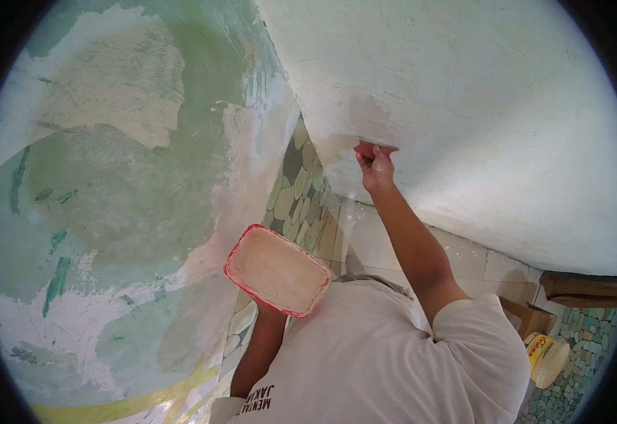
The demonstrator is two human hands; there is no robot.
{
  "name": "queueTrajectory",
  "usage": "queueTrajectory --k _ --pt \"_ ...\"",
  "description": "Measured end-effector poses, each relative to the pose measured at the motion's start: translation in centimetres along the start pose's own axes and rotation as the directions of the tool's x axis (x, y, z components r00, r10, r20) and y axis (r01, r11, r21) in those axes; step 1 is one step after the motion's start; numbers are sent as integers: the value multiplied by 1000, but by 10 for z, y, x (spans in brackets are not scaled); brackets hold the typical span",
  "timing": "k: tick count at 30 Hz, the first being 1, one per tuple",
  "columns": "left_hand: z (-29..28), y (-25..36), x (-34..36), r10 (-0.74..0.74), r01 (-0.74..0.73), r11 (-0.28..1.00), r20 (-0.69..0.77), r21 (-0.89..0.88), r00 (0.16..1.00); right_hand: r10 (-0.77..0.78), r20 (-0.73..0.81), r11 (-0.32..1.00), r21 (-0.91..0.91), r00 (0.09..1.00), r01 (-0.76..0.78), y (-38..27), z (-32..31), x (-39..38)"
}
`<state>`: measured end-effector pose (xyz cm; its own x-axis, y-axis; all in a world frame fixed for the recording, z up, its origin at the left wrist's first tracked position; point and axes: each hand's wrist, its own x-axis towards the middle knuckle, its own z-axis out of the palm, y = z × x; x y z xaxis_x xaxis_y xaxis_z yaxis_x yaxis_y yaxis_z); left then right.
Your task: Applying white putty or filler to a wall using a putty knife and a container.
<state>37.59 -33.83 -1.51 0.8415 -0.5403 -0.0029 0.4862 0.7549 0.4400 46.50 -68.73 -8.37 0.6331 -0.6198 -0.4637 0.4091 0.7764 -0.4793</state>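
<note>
White cloth of one short-sleeved shirt [393, 353], with dark lettering, fills the near part of the scene. Just to its left and a little farther off is one tray [277, 272], oblong with rounded corners; its red rim is smeared with pale paste, and the smooth cream-pink paste [280, 268] covers its whole inside. The left hand [269, 307] is under the tray's near side, mostly hidden, so I cannot tell how its fingers are set.

Farther off, to the right of the tray, the right hand [377, 169] grips one scraper [374, 148] between thumb and fingers. It is small, flat and red, with its far edge against the white wall [478, 92]. Just beyond it on that wall is one grey patch.

Two walls show: the white one on the right, and a green wall [125, 184] on the left, blotched with pale patches. One strip of green and grey stones [296, 187] runs between them. Near right are one cardboard box [531, 318] and one yellow-labelled bucket [549, 362].
</note>
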Motion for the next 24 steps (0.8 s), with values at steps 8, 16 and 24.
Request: queueTrajectory --k 8,16,24 --pt "8 -5 7 0 1 999 3 -55 1000 37 -221 996 -72 975 -54 13 6 -30" --pt "12 -9 8 4 -3 993 5 -122 1000 14 76 997 -71 997 -9 -41 72 -23" --pt "20 -17 16 15 -8 979 30 -204 999 -158 66 985 -63 985 162 -10 68 -61"
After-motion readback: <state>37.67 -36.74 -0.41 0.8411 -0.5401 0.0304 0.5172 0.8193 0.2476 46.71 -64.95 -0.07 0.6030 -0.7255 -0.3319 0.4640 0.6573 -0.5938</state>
